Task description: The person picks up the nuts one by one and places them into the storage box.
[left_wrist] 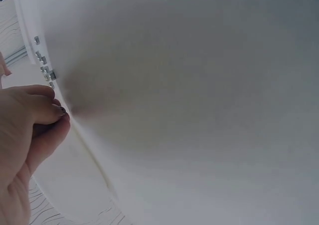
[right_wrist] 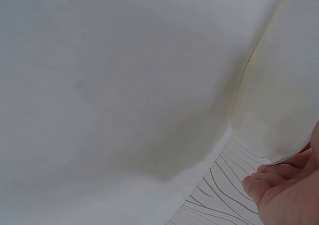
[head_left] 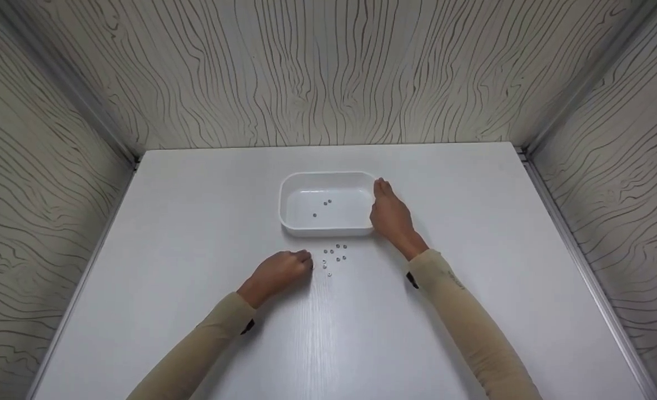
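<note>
Just beside tiny silvery nuts (head_left: 334,257) scattered on white bench (head_left: 473,311): left hand (head_left: 277,273), fingers curled, contents untellable. Against white tub (head_left: 288,222) wall: right hand (head_left: 391,215), fingers straight.

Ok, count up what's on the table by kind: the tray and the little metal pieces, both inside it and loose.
White tray: 1
Small metal pieces in the tray: 3
Loose metal pieces on the table, in front of the tray: about 9; they are too small to count for certain
Total: about 13
</note>
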Available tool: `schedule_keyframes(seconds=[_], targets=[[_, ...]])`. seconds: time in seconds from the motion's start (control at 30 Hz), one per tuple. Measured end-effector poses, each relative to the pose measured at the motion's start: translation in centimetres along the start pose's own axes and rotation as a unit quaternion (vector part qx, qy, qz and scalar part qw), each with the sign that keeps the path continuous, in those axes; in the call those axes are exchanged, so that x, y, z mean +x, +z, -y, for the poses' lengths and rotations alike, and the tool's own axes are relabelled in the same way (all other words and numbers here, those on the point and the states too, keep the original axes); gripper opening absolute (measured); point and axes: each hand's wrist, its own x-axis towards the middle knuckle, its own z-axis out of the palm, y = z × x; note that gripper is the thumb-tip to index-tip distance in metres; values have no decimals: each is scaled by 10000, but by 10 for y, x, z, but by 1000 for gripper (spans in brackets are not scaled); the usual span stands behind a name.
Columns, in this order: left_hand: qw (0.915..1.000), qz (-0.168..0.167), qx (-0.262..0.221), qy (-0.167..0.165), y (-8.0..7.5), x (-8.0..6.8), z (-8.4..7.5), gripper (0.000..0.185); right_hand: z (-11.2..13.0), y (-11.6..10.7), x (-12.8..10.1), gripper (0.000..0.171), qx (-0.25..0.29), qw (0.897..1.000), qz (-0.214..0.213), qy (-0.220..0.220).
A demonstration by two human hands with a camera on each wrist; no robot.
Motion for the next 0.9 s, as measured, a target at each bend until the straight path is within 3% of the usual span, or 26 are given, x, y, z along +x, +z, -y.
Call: schedule_keyframes(seconds=[0.17,0.43,0.9], targets=[[9995,-306,57,34,0,-1,1,16,-2,1,0,58,-76,10000,-29,-48],[9994,-257,222,44,-4,1,0,19,-3,2,0,57,-253,9995,-98,-178],[9960,-843,302,-69,-8,5,5,19,-2,2,1,56,-147,9997,-138,-155]])
